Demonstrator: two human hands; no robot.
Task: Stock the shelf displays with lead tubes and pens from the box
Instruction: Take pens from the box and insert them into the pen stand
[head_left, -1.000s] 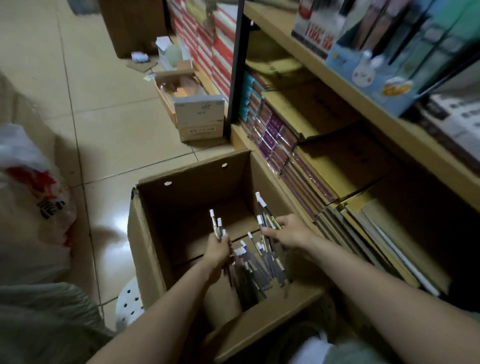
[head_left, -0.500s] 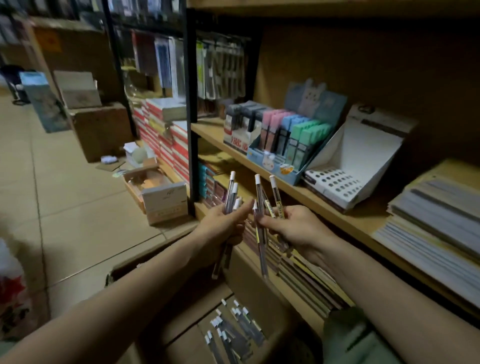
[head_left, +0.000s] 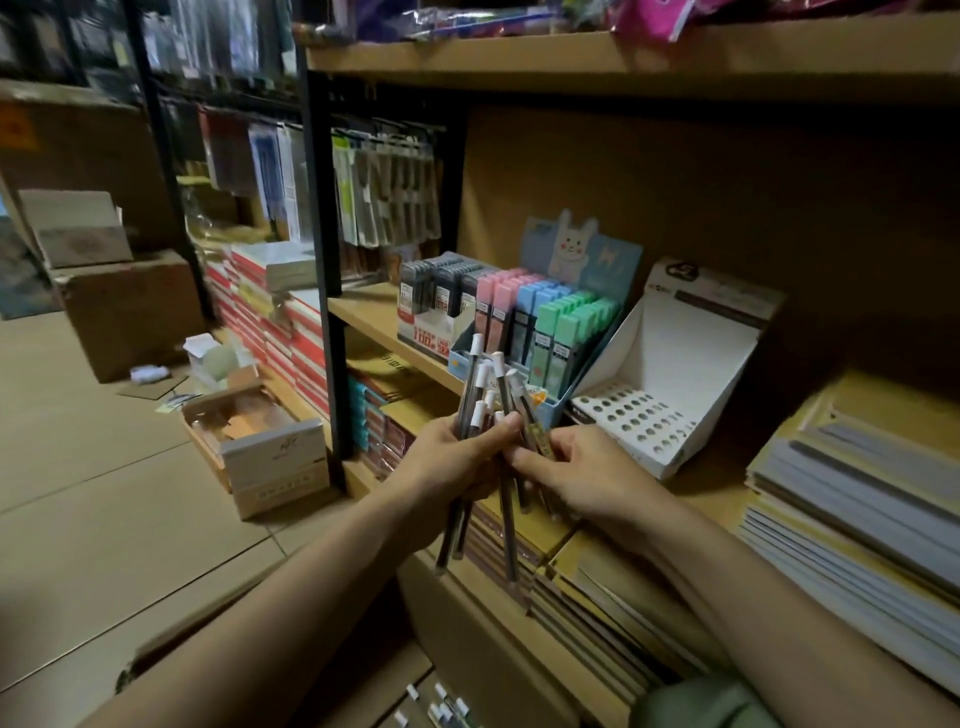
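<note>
My left hand (head_left: 451, 462) grips a bundle of dark pens with white caps (head_left: 483, 395), held upright in front of the middle shelf. My right hand (head_left: 576, 478) pinches more pens of the same bundle from the right, so both hands meet on it. Behind them on the shelf stands an empty white display stand with round holes (head_left: 639, 415). Left of it is a rabbit-topped display of pink, blue and green lead tubes (head_left: 540, 322). The cardboard box (head_left: 363, 691) sits at the bottom edge with more white-capped pens (head_left: 436, 712) inside.
Stacks of notebooks (head_left: 857, 493) fill the shelf to the right and the shelf below. A black shelf post (head_left: 322, 270) stands left of the displays. An open small carton (head_left: 260, 447) and brown boxes (head_left: 130, 306) sit on the tiled floor at left.
Both hands lifted out of the box with pens, rose to shelf height, and came together, merging the two handfuls into one bundle. The view tilted up toward the shelf.
</note>
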